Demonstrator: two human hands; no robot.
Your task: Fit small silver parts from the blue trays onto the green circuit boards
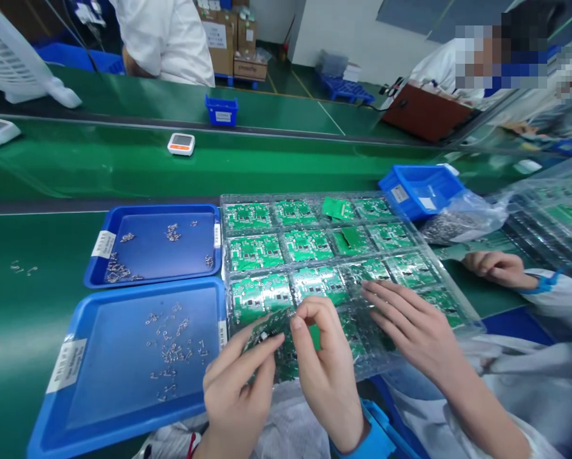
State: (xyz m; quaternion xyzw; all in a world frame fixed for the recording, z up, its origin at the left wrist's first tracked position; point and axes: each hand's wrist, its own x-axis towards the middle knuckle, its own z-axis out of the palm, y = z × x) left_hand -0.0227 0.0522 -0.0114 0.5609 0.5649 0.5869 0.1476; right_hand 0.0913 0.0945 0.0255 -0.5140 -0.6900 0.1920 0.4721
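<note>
My left hand grips a small circuit board by its edges, tilted above the near side of a clear plastic tray. At the board's upper right corner, my right hand has thumb and forefinger pinched together. Whatever lies between those fingertips is too small to make out. Green circuit boards fill the tray's compartments in rows. Left of my hands, a light blue tray holds scattered small metal parts. A darker blue tray behind it has more small metal pieces in clusters.
A co-worker's hand reaches over the clear tray from the right; another hand rests beyond it. A blue bin and a bag of metal parts stand at the back right. Loose parts lie far left.
</note>
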